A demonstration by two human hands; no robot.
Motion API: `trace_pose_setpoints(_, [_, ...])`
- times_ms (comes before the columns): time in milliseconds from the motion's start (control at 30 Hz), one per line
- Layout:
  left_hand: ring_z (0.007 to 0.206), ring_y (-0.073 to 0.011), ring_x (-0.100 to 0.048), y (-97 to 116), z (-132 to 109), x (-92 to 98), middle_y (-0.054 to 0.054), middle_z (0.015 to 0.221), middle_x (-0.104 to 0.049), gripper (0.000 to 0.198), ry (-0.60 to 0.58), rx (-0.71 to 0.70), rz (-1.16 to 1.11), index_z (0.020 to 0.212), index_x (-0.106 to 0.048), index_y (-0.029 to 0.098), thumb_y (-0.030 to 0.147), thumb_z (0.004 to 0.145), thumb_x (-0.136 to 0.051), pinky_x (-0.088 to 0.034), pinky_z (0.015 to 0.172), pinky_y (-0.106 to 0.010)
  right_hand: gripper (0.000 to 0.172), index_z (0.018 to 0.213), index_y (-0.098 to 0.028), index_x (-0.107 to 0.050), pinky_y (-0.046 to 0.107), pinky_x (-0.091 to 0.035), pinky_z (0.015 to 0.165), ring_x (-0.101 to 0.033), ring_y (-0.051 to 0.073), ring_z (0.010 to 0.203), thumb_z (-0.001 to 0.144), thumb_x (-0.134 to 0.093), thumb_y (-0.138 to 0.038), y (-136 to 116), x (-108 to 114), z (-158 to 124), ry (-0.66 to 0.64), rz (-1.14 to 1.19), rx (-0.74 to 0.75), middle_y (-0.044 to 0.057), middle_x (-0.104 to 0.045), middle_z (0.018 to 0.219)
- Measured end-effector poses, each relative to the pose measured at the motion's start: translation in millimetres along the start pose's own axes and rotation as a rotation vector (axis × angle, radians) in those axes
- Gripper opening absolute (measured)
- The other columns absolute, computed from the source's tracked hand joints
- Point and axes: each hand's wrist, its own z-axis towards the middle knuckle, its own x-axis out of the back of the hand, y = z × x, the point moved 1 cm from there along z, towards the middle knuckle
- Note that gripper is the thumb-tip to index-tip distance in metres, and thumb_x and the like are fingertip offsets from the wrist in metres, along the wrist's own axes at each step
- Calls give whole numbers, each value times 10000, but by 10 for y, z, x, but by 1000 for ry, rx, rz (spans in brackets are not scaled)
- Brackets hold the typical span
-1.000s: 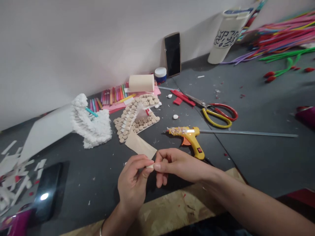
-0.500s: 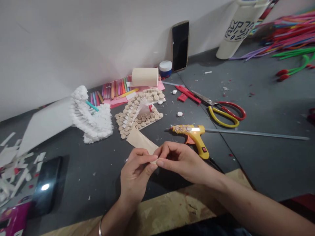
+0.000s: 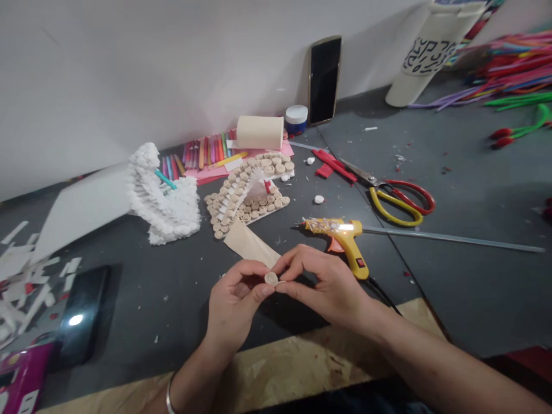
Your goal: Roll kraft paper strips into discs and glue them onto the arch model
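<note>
Between my two hands is a small beige paper coil [image 3: 271, 279], its spiral face turned up. My left hand [image 3: 235, 302] pinches the coil from the left with thumb and index finger. From the right, my right hand [image 3: 325, 284] pinches the loose end of the same strip. A beige paper strip [image 3: 250, 244] lies on the table just beyond my fingers. Behind it stands a curved model [image 3: 241, 198] covered with similar beige coils. A yellow glue gun [image 3: 351, 241] rests to the right of my right hand, with a glue stick [image 3: 452, 238] in its back.
Scissors [image 3: 394, 198] with red and yellow handles lie beyond the glue gun. A white textured model [image 3: 166, 198] sits left, near a dark phone [image 3: 84, 316] and paper scraps [image 3: 21, 287]. At the back are a paper roll [image 3: 260, 132], a jar [image 3: 296, 119], an upright phone [image 3: 325, 80] and a tumbler [image 3: 425, 57].
The coil has turned so its spiral face shows, where before it was mostly hidden between the fingers. Both hands stay nearly in place; the camera view has shifted slightly.
</note>
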Motion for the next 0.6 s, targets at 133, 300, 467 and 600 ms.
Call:
trace_pose_setpoints(133, [658, -108, -649, 23, -18, -21, -10, 738, -699, 165, -23, -14, -11, 826, -723, 194, 324, 746, -786, -543, 602, -177, 137, 728, -232, -640, 321, -525, 740, -672, 166, 801, 826, -722, -280, -1, 22, 4, -5, -14, -4, 25, -732, 863])
trace_pose_setpoints(300, [680, -124, -647, -48, -24, -26, -38, 774, -692, 237, -44, 45, -112, 834, -703, 173, 366, 732, -794, -556, 611, -214, 144, 742, -240, -659, 322, -523, 714, -670, 173, 782, 862, -697, -309, 15, 44, 32, -30, -151, 146, 26, -742, 822])
trace_pose_setpoints(467, [660, -114, -634, -90, -23, -3, -29, 766, -669, 218, -57, 157, -163, 815, -679, 167, 309, 715, -812, -558, 609, -228, 246, 725, -233, -639, 334, -505, 705, -645, 184, 761, 878, -662, -424, 62, 37, 39, 5, -218, 172, 47, -723, 788])
trace_pose_setpoints(600, [715, -127, -669, -22, -34, -13, -32, 793, -689, 144, -3, -22, -99, 804, -687, 177, 239, 732, -795, -570, 647, -226, 265, 705, -224, -639, 324, -486, 689, -627, 181, 724, 859, -668, -438, 96, 1, 18, -41, -190, -18, 44, -698, 747])
